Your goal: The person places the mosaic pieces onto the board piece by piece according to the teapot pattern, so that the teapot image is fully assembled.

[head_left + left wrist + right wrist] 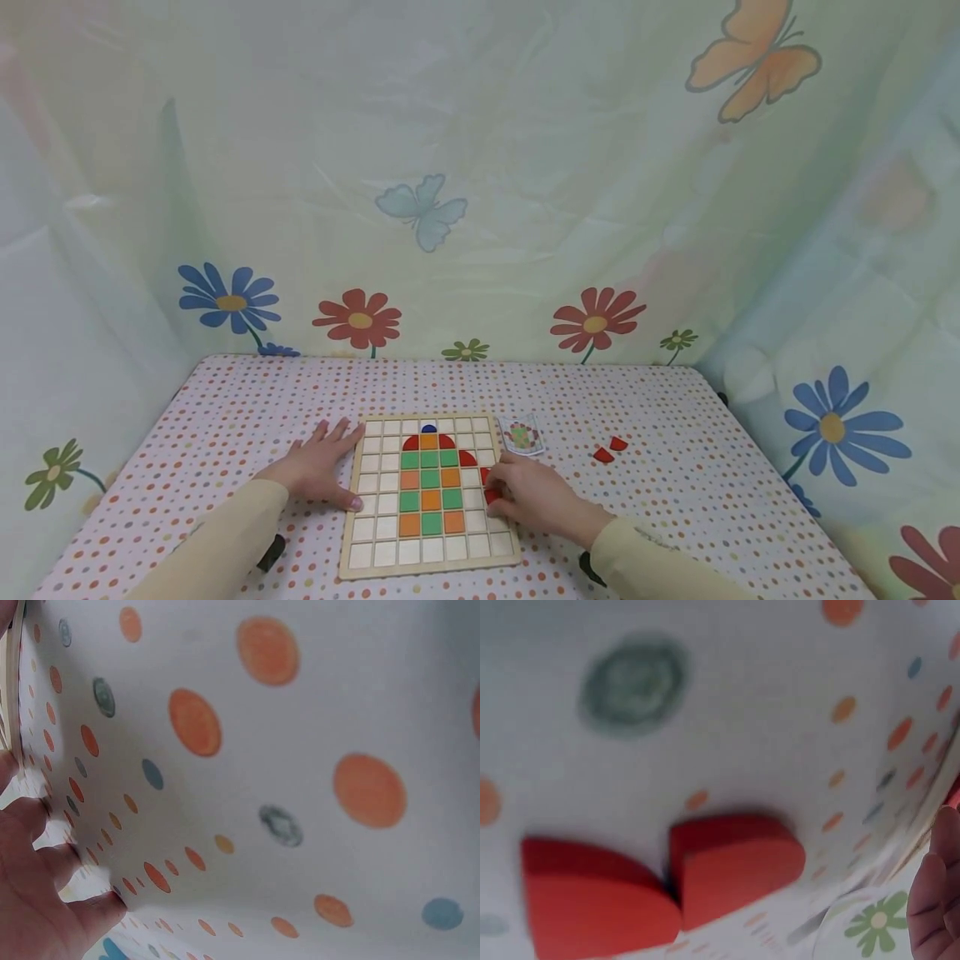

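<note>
A wooden grid board (365, 556) lies on the dotted table, with green and orange square tiles (431, 477) set in its middle columns. Red rounded pieces (467, 458) and a blue piece (428, 428) sit around the upper squares. My left hand (318, 468) rests at the board's left edge, fingers spread and thumb at the frame. At the right side of the grid, my right hand (536, 493) pinches a red quarter-circle piece (491, 496), its fingertips partly covering it. Another bit of red shows just above that piece.
A small picture card (522, 435) with a coloured pattern lies beyond the board's upper right corner. Farther right are two loose red quarter pieces (603, 455), seen close up as red wedges (739, 877) in the right wrist view. Printed fabric walls surround the table.
</note>
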Available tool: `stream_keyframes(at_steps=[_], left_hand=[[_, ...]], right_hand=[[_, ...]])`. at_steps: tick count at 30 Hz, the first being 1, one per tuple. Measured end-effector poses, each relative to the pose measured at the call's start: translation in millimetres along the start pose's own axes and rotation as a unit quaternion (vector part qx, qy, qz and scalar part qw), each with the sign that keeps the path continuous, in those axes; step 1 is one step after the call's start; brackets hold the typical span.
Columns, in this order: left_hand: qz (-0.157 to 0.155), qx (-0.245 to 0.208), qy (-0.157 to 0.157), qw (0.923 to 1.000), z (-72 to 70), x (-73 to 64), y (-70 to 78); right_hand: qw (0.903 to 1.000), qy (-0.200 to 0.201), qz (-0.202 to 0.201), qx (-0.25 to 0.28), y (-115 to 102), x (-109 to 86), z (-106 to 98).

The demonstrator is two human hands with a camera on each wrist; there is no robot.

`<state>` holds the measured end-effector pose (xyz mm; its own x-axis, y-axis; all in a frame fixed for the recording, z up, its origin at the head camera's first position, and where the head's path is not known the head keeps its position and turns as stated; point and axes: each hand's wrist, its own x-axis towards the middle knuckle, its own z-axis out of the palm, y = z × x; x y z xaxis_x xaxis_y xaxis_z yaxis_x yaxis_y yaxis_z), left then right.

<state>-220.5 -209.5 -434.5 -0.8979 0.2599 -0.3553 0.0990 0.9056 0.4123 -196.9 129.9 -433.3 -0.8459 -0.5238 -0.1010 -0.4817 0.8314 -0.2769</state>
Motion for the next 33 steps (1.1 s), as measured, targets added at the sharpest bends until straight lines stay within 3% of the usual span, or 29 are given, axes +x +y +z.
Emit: stream_keyframes(at_steps=[5,10,26,33], left_hand=[[-0.003,0.005,0.002,1.0000,-0.6,-0.3,0.1],[-0.005,0.002,0.000,1.0000,-1.9,-0.8,0.7],[0.010,0.003,0.004,0.9999,-0.5,1.0,-2.1],[0.010,0.001,0.001,1.0000,1.1,0.7,-4.0]], right_hand=[[0.9994,0.021,0.021,0.017,3.5,-5.7,-5.5],[0.9988,0.010,0.043,0.018,4.5,-6.2,-3.9],[0.9984,0.019,0.045,0.030,3.7,-3.2,1.1],[0.9962,0.020,0.055,0.065,4.9,-8.2,-1.1]])
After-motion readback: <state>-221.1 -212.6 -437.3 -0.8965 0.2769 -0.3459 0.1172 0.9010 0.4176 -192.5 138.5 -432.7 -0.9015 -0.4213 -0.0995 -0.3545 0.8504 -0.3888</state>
